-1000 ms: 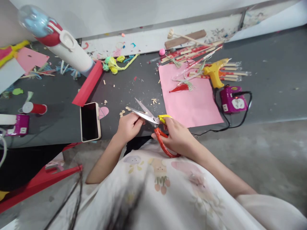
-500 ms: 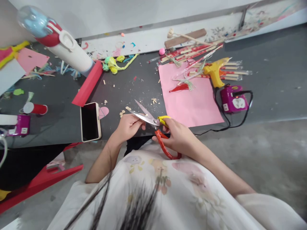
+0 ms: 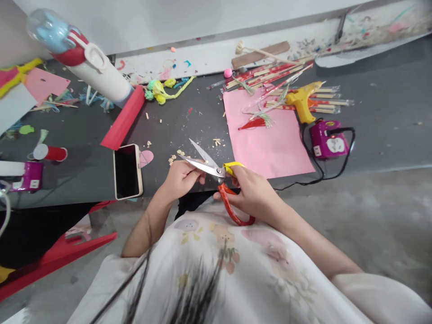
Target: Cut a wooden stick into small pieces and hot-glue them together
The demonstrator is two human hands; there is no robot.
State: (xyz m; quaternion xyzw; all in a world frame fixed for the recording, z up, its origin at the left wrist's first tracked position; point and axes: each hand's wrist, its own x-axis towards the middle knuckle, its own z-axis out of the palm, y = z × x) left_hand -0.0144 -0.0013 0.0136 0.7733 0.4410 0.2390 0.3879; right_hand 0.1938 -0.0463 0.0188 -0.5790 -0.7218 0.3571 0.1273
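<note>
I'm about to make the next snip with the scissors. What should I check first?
1. Grip on the scissors: the right hand is through the red and yellow handles. Ok.
2. Blades open for a cut: they stand apart in a V. Ok.
3. Piece seated between the blades: the left hand is curled at them, and what it pinches is hidden. Cannot tell.
4. Left fingers clear of the edge: they sit right against the lower blade. Not ok.
5. Phone out of the way: it lies left of the left hand, apart from it. Ok.
6. Glue gun: it is far across the table, away from both hands. Ok.
</note>
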